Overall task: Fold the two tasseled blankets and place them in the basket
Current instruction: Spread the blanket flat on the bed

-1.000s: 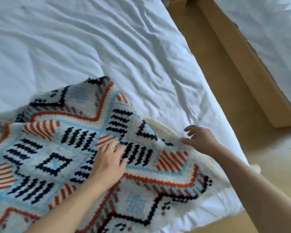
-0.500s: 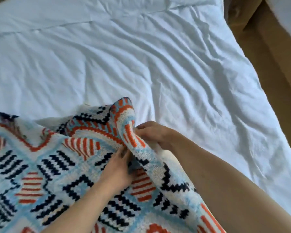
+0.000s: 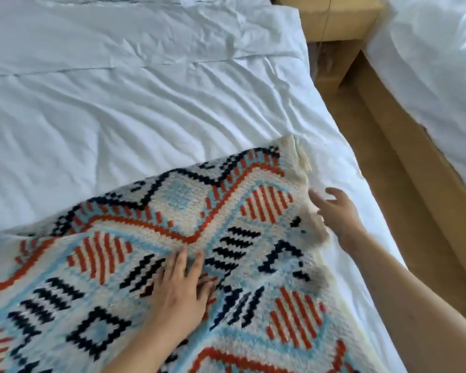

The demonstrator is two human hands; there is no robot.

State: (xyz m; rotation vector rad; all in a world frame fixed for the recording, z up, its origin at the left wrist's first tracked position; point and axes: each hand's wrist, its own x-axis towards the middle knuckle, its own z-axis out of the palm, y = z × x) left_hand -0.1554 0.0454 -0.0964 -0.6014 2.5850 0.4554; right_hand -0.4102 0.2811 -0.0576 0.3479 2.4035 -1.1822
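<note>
Head view gives me the blanket (image 3: 226, 238) spread flat over the near part of the bed (image 3: 119, 117), its pattern of orange stripes, navy zigzags and pale blue blocks facing up. I see its far edge run on a slant from the lower left up to a cream corner near the bed's right side, where a short tassel (image 3: 304, 160) hangs off the cream border. I have only one blanket in sight, and no basket shows here.

My left hand (image 3: 179, 294) lies palm down on the blanket, about its middle, fingers straight and a little spread, pressing the cloth flat; it has hold of nothing. My right hand (image 3: 336, 214) sits at the blanket's right edge, just below the tasseled corner, with the fingers loosely bent and apart. I see the fingertips (image 3: 314, 196) at the cream border, touching or nearly so; I cannot tell which, as that part is blurred. I see no cloth closed in that hand.

Beyond the blanket the bed is white and creased, with a seam across it and a pillow (image 3: 172, 28) at the far end. To the bed's right I see a strip of brown floor (image 3: 388, 184), then a second bed (image 3: 441, 76) with white covers, and a wooden nightstand (image 3: 334, 20) stands between the two at the far end
</note>
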